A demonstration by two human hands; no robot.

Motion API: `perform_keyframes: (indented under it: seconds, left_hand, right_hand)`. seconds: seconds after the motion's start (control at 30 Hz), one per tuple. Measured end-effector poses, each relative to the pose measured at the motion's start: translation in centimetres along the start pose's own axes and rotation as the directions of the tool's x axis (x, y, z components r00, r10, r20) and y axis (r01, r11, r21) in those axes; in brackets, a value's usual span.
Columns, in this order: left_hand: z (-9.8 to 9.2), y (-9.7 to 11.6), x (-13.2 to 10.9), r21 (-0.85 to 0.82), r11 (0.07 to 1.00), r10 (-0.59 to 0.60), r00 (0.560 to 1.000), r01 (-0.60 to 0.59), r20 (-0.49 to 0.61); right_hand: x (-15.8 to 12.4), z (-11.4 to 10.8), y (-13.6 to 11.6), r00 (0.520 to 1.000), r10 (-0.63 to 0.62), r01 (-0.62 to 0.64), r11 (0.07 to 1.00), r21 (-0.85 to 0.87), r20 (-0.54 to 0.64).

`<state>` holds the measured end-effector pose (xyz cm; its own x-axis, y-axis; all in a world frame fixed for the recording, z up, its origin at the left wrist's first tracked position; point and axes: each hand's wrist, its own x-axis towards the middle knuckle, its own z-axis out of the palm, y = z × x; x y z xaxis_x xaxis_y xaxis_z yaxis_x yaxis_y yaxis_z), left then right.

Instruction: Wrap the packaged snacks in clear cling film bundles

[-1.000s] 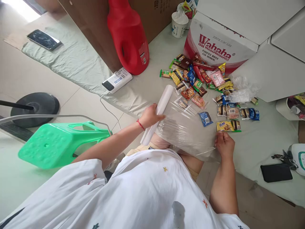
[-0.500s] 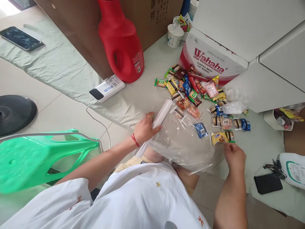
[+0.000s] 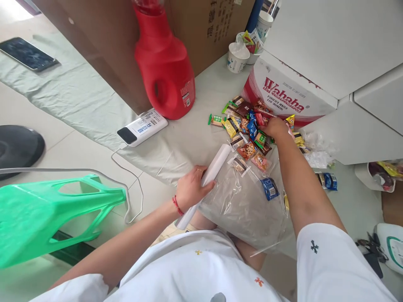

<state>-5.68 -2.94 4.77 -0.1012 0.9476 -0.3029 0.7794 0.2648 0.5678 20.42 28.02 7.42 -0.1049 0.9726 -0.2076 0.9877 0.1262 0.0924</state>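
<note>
My left hand (image 3: 192, 188) is wrapped round a white roll of clear plastic film (image 3: 219, 161), thumb on top. From the roll, a transparent sheet (image 3: 239, 214) stretches to the right over the table edge. A blue snack packet (image 3: 270, 188) lies on that sheet, with a pink one (image 3: 260, 161) and a reddish-brown cookie packet (image 3: 247, 149) near its far border. My right hand (image 3: 276, 128) reaches down into the heap of small wrapped snacks (image 3: 233, 126). Its fingertips are buried among the wrappers, so their grip is hidden.
Behind the snacks stands a Wahaha water carton (image 3: 283, 98). A red detergent bottle (image 3: 171, 75) and a white power bank (image 3: 145, 127) with a cable sit further left. Paper cups (image 3: 237, 58) stand at the back. A green stool (image 3: 28, 222) is at lower left, a phone (image 3: 28, 53) at upper left.
My right hand has moved from the near right edge of the film, up and left, into the snack heap. My left hand keeps its hold on the roll. The view has shifted slightly.
</note>
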Motion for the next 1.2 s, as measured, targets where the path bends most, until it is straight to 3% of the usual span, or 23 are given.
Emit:
perform_keyframes:
  seconds: [0.13, 0.3, 0.4, 0.47, 0.6, 0.73, 0.87, 0.97, 1.03, 1.1, 1.2]
  left_hand:
    - [0.1, -0.4, 0.1, -0.029, 0.999, 0.016, 1.000, -0.016, -0.004]
    - [-0.1, -0.7, 0.2, -0.063, 0.998, 0.018, 1.000, -0.017, 0.012]
    - [-0.2, -0.7, 0.2, -0.079, 0.997, 0.016, 1.000, -0.014, 0.022]
    - [-0.1, -0.8, 0.2, -0.085, 0.996, 0.015, 1.000, -0.014, 0.013]
    - [0.0, -0.9, 0.2, -0.091, 0.996, 0.022, 1.000, -0.022, 0.004]
    - [0.0, -1.0, 0.2, -0.091, 0.996, 0.013, 1.000, -0.013, 0.006]
    - [-0.1, -1.0, 0.2, -0.096, 0.995, 0.027, 1.000, -0.025, 0.010]
    - [-0.1, -1.0, 0.2, -0.091, 0.996, 0.025, 1.000, -0.024, 0.002]
    - [-0.1, -0.9, 0.2, -0.085, 0.996, 0.013, 1.000, -0.013, 0.000]
    - [-0.2, -0.8, 0.2, -0.082, 0.997, 0.009, 1.000, -0.009, -0.002]
    - [-0.1, -0.7, 0.2, -0.081, 0.997, 0.002, 1.000, -0.003, -0.011]
  right_hand:
    - [-2.2, -0.2, 0.4, 0.997, 0.064, -0.067, 0.996, -0.058, -0.046]
    - [-4.8, -1.8, 1.7, 0.984, -0.089, 0.084, 0.996, -0.038, -0.153]
    - [-3.6, -2.5, 2.5, 0.974, -0.184, 0.180, 0.983, -0.040, -0.132]
    - [-2.2, -2.2, 2.4, 0.976, -0.212, 0.209, 0.977, -0.050, -0.044]
    - [-0.9, -0.8, 0.9, 0.981, -0.164, 0.176, 0.977, -0.120, 0.101]
    - [-2.5, -0.8, 0.3, 0.988, -0.153, 0.151, 0.970, -0.188, 0.007]
    - [-3.7, -3.3, 2.4, 0.981, -0.187, 0.182, 0.979, -0.091, -0.046]
    - [-2.6, -5.0, 3.7, 0.977, -0.195, 0.190, 0.980, -0.063, -0.086]
    - [-1.2, -5.0, 3.2, 0.957, -0.273, 0.262, 0.958, -0.118, -0.097]
    - [0.2, -4.3, 1.8, 0.938, -0.345, 0.336, 0.928, -0.162, -0.032]
    - [1.2, -3.2, -0.5, 0.963, -0.269, 0.269, 0.943, -0.194, 0.028]
